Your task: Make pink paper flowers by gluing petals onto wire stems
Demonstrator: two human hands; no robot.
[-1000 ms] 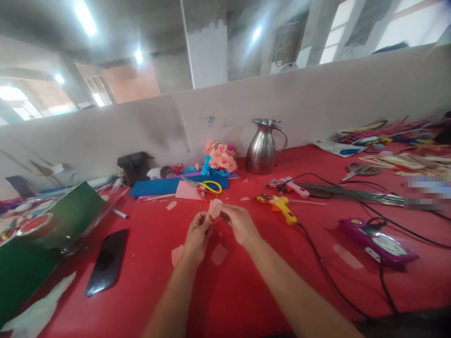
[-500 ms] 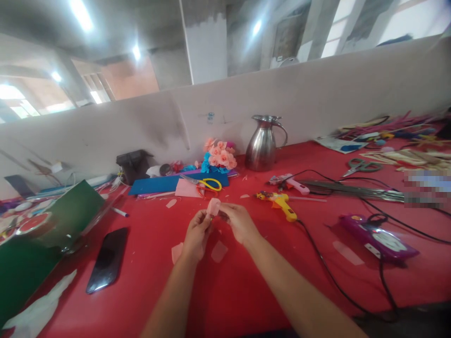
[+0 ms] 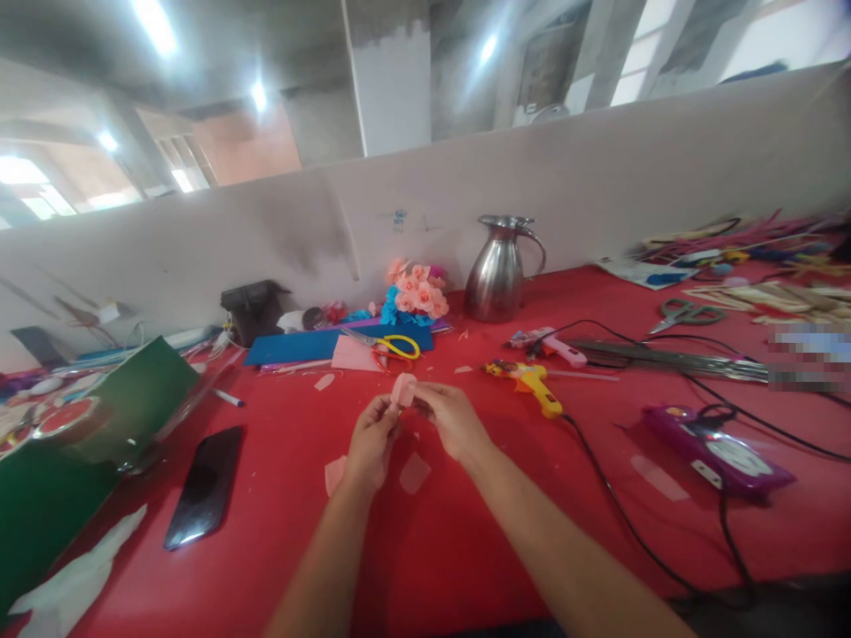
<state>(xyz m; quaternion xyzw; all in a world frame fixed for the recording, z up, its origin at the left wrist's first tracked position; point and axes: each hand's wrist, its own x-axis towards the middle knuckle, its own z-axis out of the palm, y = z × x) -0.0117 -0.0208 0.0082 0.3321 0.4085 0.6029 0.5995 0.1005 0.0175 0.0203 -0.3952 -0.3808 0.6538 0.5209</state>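
Observation:
Over the red table (image 3: 292, 549), both my hands meet at a small pink paper flower piece (image 3: 402, 391). My left hand (image 3: 372, 440) pinches it from below, fingers closed. With thumb and fingertips, my right hand (image 3: 448, 414) grips its right edge. Below the hands lie loose pink paper petals, one (image 3: 414, 473) between my forearms and another (image 3: 335, 475) beside my left wrist. Just beyond are yellow-handled scissors (image 3: 392, 344) on a pink paper sheet (image 3: 352, 356).
Pink paper flowers (image 3: 418, 292) and a steel jug (image 3: 495, 275) stand along the wall. To the right are a yellow glue gun (image 3: 532, 386), a pink glue gun (image 3: 558, 349), cords and a purple power strip (image 3: 718, 452). A phone (image 3: 203, 487) and green board (image 3: 57, 509) lie left.
The hands stay almost in place on the pink paper piece, whose upper edge looks slightly turned. The whole view has shifted very slightly.

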